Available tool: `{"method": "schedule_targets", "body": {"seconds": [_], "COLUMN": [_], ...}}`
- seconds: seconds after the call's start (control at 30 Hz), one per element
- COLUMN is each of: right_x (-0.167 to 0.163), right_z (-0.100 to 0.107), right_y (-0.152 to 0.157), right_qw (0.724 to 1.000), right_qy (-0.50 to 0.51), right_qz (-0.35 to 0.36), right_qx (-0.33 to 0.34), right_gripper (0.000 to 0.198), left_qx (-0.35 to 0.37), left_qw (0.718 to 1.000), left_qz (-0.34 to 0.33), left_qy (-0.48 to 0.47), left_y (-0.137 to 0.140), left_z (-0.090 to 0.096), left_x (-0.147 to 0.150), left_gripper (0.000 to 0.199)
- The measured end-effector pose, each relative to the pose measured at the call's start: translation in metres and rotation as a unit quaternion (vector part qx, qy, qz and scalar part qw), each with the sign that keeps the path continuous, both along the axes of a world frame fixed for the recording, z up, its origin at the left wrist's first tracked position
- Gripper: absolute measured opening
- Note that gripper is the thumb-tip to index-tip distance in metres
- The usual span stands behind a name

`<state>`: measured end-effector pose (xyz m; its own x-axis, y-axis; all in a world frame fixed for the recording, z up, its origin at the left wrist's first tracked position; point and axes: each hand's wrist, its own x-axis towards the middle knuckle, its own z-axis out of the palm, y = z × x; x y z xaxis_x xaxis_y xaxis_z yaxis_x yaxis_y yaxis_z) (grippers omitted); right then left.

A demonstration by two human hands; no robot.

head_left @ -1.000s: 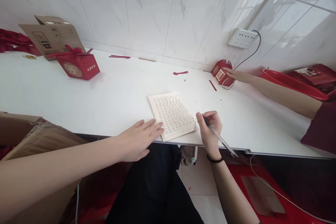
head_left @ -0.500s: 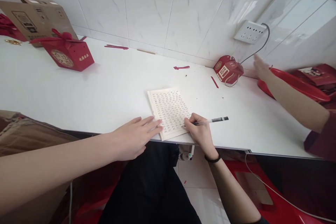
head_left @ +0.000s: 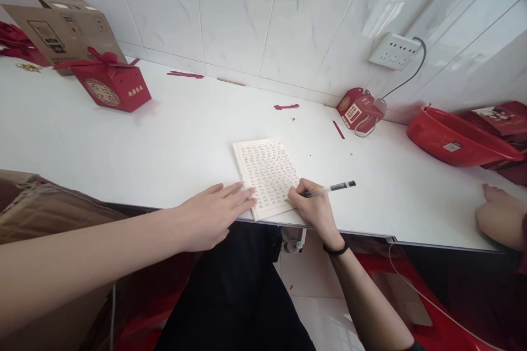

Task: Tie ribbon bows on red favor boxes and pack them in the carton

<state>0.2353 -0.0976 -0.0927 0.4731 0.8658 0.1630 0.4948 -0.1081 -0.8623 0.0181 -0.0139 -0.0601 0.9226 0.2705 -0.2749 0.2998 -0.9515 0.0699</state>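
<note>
A small notebook [head_left: 269, 175] lies slightly turned near the table's front edge, its page covered in rows of short handwritten entries. My left hand [head_left: 216, 211] rests flat with fingers stretched out, their tips on the notebook's lower left corner. In my right hand [head_left: 315, 205], which wears a black band at the wrist, a pen [head_left: 335, 187] is pinched between thumb and fingers. Its tip meets the page near the lower right, and its black cap end points right.
On the white table [head_left: 185, 131] stand a red gift box [head_left: 119, 88], a cardboard box [head_left: 78, 33], another red box [head_left: 358, 109] and a red basin [head_left: 461, 137]. Red ribbon scraps [head_left: 286, 106] lie by the wall. Another person's hand [head_left: 502, 214] rests at the right edge.
The other person's arm has drawn back from over the red basin to the table's right front. My hands stay at the notebook, with the pen only slightly shifted.
</note>
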Motion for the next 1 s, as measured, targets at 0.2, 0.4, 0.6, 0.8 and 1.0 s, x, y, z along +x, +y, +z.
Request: {"method": "schedule_targets", "body": {"seconds": [0.2, 0.4, 0.6, 0.8, 1.0], "right_x": [0.0, 0.001, -0.001, 0.005, 0.007], "right_z": [0.0, -0.001, -0.002, -0.005, -0.01], "right_y": [0.001, 0.001, 0.001, 0.0, 0.003], "right_qw": [1.0, 0.999, 1.0, 0.985, 0.933], "right_qy": [-0.002, 0.01, 0.001, 0.131, 0.318], "right_qz": [-0.015, -0.032, -0.008, -0.053, -0.061], "right_qx": [0.007, 0.028, 0.018, 0.099, 0.155], "right_gripper": [0.027, 0.027, 0.026, 0.032, 0.044], "left_qx": [0.01, 0.011, 0.007, 0.009, 0.078], "left_qw": [1.0, 1.0, 1.0, 1.0, 0.984], "left_qz": [-0.002, -0.001, 0.0, -0.002, -0.076], "left_qy": [0.013, 0.01, 0.005, 0.012, -0.138], "left_y": [-0.001, 0.0, -0.001, -0.001, -0.026], "left_z": [0.001, 0.0, 0.001, -0.001, 0.021], "left_x": [0.0, 0.0, -0.001, -0.002, -0.004], "left_gripper": [0.071, 0.071, 0.072, 0.071, 0.056]}}
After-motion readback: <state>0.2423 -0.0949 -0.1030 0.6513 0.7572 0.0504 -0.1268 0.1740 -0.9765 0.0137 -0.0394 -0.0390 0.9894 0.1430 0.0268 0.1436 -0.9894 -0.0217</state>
